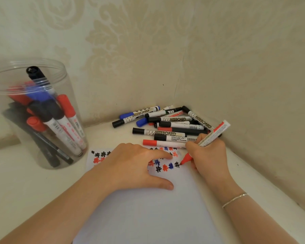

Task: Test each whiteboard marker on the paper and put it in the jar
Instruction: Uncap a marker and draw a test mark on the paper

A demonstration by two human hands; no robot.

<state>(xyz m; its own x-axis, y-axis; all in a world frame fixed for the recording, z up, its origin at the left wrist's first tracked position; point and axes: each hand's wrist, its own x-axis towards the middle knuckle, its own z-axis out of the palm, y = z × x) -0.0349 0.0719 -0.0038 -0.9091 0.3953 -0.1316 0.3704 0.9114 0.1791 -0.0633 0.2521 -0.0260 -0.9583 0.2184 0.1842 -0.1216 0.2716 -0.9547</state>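
My right hand (207, 155) grips an uncapped red whiteboard marker (213, 134), its red tip touching the white paper (148, 212) beside rows of black, red and blue hash marks. My left hand (136, 166) lies flat on the paper with fingers spread, holding nothing that I can see. A pile of several capped markers (167, 125) lies in the corner just beyond both hands. At the left stands a clear plastic jar (35, 113) with several red, blue and black markers upright inside.
Patterned wallpaper walls meet in a corner (176, 95) right behind the marker pile. The cream tabletop (33, 187) runs to a right edge by the wall. A thin bracelet (236, 199) sits on my right wrist.
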